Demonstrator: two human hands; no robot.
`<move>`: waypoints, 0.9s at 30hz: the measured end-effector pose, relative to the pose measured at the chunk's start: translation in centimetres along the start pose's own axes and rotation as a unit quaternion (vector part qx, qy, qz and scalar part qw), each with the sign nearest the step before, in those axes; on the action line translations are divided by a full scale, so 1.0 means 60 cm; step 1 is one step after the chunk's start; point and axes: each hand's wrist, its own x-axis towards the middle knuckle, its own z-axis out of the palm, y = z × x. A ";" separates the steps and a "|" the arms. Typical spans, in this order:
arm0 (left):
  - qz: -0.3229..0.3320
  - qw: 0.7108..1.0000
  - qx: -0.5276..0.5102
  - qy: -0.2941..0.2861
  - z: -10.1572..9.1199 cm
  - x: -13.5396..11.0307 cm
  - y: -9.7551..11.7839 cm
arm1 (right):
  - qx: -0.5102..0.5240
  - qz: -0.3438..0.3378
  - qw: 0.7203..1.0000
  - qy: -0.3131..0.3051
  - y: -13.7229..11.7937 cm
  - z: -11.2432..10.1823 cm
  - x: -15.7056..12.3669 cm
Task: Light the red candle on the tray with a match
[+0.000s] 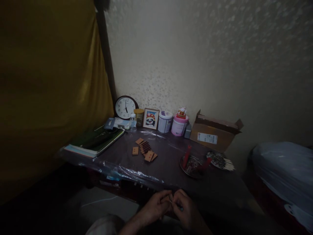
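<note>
My left hand (156, 205) and my right hand (184, 207) are close together by the table's front edge, at the bottom middle of the head view. The fingers of both are closed, thumb and fingertips pinched in around something small with a thin pale edge. The dim light and the fingers hide what it is. A speck of green shows by my right thumb. Beyond the hands on the table lies a loose pile of small orange-brown rectangular pieces (149, 156), some with red marks and some showing dark brown strips.
On the right are a round plate (181, 166) with red tubes and a dark plate with pale sticks (228, 165). An open cardboard box (195, 130), tubs (165, 122), a framed panda picture (151, 119) and a clock (125, 107) line the wall. A green book (97, 140) lies left.
</note>
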 end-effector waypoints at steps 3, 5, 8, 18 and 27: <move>0.015 0.999 -0.019 0.033 -0.001 -0.003 0.008 | 0.020 0.040 0.998 0.052 0.003 -0.007 0.002; 0.021 0.997 -0.043 0.053 -0.004 -0.004 0.014 | 0.053 0.070 0.992 0.093 0.001 -0.016 0.005; 0.020 0.993 -0.106 0.048 -0.007 -0.003 0.022 | 0.169 0.109 0.969 0.144 -0.007 -0.030 0.010; 0.030 0.963 -0.264 0.042 -0.004 -0.001 0.031 | 0.248 0.154 0.941 0.170 -0.017 -0.026 0.011; 0.037 0.968 -0.242 0.059 -0.002 0.001 0.028 | 0.181 0.079 0.970 0.142 -0.022 -0.011 0.010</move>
